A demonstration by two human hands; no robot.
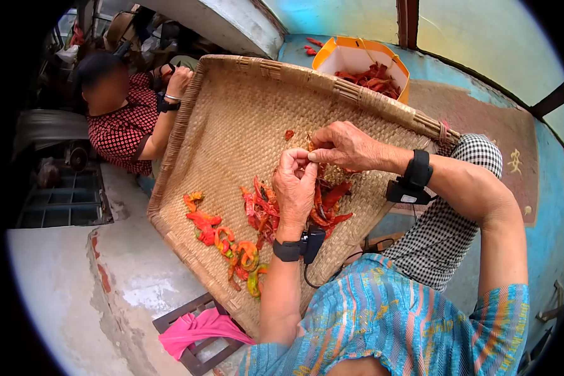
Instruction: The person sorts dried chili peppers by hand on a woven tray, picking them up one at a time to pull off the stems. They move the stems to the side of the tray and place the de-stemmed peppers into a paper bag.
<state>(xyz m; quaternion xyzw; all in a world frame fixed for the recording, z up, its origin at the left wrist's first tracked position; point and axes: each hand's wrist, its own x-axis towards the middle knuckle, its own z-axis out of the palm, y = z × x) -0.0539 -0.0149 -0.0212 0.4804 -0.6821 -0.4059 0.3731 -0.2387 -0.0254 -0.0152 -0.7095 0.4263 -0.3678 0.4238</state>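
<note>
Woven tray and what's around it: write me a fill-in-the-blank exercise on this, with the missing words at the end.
1. On the woven tray, the left hand and right hand meet above a pile of red ____.
2. The wrist straps just behind both hands are colored ____.
3. The cloth draped over the dark wooden frame is colored ____.

Missing words: peppers; black; pink.
</note>
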